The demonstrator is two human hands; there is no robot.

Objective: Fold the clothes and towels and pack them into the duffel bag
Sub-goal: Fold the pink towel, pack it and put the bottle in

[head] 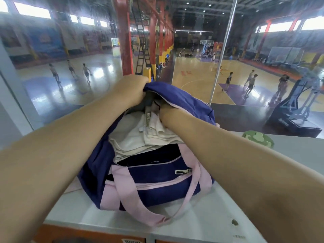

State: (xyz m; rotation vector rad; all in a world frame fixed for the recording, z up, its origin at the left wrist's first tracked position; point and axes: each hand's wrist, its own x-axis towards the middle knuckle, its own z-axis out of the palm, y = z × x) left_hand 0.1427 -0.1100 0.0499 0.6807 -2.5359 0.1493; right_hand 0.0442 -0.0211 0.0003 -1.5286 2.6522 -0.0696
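Observation:
A navy duffel bag [157, 183] with pink straps and trim stands open on a grey counter [201, 223]. Folded white towels [140, 137] fill its top, with something dark tucked at the far end. My left hand [132, 88] grips the far edge of the bag's navy flap and holds it up. My right hand [164, 113] reaches into the bag under that flap, on the far end of the towels; its fingers are hidden by the flap.
A green lidded container [257, 138] stands on the counter to the right of the bag. Straight behind the counter is a glass pane with a metal pole [222, 50], overlooking basketball courts below. The pink straps hang over the counter's near edge.

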